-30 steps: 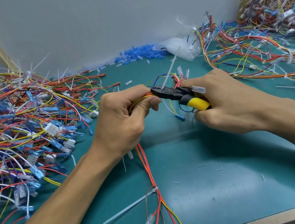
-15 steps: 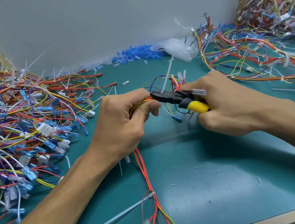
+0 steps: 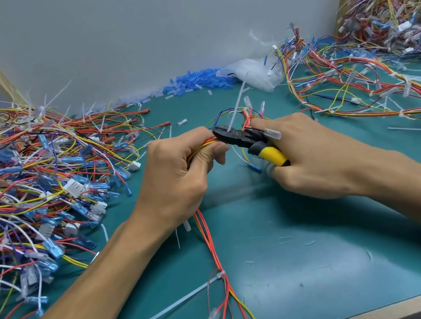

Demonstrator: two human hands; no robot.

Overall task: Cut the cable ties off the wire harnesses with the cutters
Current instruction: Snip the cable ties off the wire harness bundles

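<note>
While half a second ticks by, hardly anything shifts. Both hands hold the same spot over the teal worktop (image 3: 318,252), and the cutters (image 3: 242,138) are still nosed in at the same point on the bundle.

The left hand (image 3: 176,179) has its fingers (image 3: 186,141) curled round the wire harness (image 3: 213,243), thumb pressing the wires, and the loose end trails down toward the near edge. The right hand (image 3: 316,160) wraps its fingers (image 3: 282,125) round the yellow handles. The cutters' long axis runs from lower right to upper left, with the black nose pointing left at the left hand's fingertips. A white cable tie (image 3: 235,110) rises from the nose, slanting up and right. Whether the blades have bitten I cannot tell — the nose is too dark.
</note>
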